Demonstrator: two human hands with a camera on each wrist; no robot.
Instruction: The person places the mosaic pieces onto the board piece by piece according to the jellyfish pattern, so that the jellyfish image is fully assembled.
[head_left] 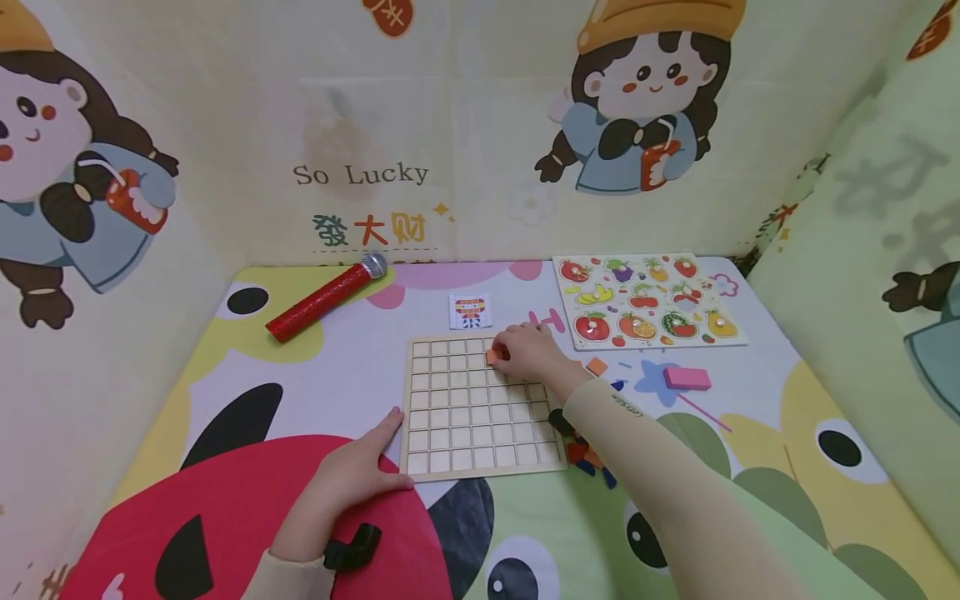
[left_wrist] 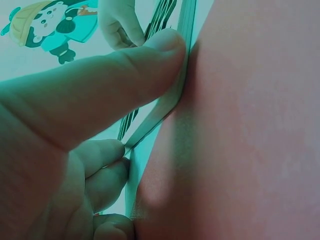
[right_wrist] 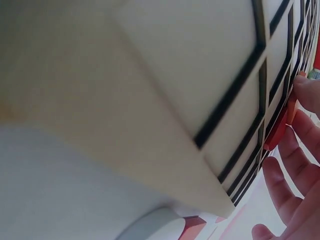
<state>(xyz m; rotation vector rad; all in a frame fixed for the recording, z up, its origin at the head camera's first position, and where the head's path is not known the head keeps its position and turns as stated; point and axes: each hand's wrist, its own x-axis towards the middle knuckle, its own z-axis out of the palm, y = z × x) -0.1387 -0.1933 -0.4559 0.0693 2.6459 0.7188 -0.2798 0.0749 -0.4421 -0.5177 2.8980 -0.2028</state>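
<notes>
A wooden grid board point(head_left: 480, 408) with many square cells lies flat on the table. My left hand point(head_left: 363, 462) rests at its left side, thumb touching the lower-left corner and the other fingers stretched along the edge. In the left wrist view the thumb point(left_wrist: 150, 55) lies against the board's rim. Over the board's upper right, my right hand point(head_left: 528, 354) pinches a small orange tile point(head_left: 492, 357) at the top rows. The right wrist view shows a red tile point(right_wrist: 276, 131) close to those fingertips, on or just above the grid; which, I cannot tell.
Loose coloured pieces point(head_left: 577, 452) lie right of the board, partly under the right forearm. Beyond are an orange tile point(head_left: 596, 366), a pink block point(head_left: 687, 378) and a fruit puzzle board point(head_left: 652, 300). A pattern card point(head_left: 470, 311) and a red microphone point(head_left: 322, 302) lie behind.
</notes>
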